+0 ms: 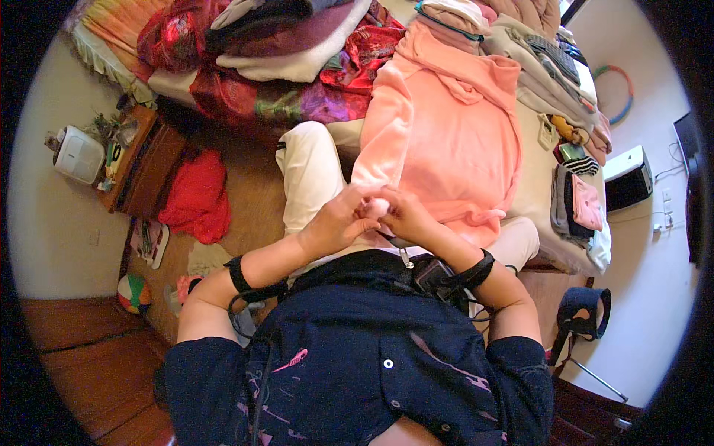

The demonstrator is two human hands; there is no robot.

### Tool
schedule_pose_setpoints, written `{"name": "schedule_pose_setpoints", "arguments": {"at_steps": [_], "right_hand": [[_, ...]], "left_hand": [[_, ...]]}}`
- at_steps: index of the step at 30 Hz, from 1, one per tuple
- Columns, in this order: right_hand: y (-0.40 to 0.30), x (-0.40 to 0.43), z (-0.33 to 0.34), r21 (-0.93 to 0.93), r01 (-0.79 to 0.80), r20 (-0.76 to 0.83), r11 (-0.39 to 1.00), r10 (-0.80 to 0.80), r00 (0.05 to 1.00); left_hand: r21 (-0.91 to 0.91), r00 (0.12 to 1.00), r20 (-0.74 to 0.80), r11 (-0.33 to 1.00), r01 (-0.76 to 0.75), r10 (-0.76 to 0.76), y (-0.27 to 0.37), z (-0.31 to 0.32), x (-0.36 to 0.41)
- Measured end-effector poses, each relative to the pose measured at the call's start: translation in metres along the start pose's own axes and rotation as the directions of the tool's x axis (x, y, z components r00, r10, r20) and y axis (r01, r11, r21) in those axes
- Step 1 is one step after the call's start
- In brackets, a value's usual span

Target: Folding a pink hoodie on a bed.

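A coral-pink fleece garment [457, 150] lies spread over my right thigh and the bed's edge, its wide collar or hood part away from me. One sleeve [385, 139] runs down its left side to my hands. My left hand [334, 220] and my right hand [410, 214] meet over my lap, their fingers closed around a small, pale pink bunch of cloth [375, 208] that looks like the sleeve's end. The fingers partly hide it, so its exact shape cannot be told.
Patterned red bedding [334, 100] and piled clothes [279, 39] are at the upper left. Folded clothes [585, 203] lie along the bed's right side. A red cloth heap [198, 195] and a beach ball [134, 292] are on the floor at left, near a wooden cabinet [153, 161].
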State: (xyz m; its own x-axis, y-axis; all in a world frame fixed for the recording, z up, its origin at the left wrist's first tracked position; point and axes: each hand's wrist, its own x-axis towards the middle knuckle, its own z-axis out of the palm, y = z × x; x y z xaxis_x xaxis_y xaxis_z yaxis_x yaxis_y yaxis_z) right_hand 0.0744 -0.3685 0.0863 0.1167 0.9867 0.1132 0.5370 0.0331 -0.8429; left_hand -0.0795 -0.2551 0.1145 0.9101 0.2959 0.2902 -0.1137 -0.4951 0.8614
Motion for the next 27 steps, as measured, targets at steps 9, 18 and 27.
{"name": "schedule_pose_setpoints", "arguments": {"at_steps": [9, 18, 27], "right_hand": [[-0.007, 0.029, -0.015, 0.305, 0.042, -0.383, 0.951, 0.082, 0.920], [-0.015, 0.037, -0.038, 0.369, 0.094, -0.365, 0.925, 0.051, 0.930], [-0.014, 0.043, -0.049, 0.537, 0.079, -0.378, 0.840, 0.156, 0.913]], "left_hand": [[0.025, 0.974, -0.068, 0.976, 0.218, -0.216, -0.012, 0.008, 0.000], [-0.005, 0.976, -0.206, 0.997, 0.077, -0.076, -0.028, -0.001, 0.023], [-0.823, 0.928, 0.085, 0.500, 0.270, -0.362, -0.022, -0.004, 0.031]]}}
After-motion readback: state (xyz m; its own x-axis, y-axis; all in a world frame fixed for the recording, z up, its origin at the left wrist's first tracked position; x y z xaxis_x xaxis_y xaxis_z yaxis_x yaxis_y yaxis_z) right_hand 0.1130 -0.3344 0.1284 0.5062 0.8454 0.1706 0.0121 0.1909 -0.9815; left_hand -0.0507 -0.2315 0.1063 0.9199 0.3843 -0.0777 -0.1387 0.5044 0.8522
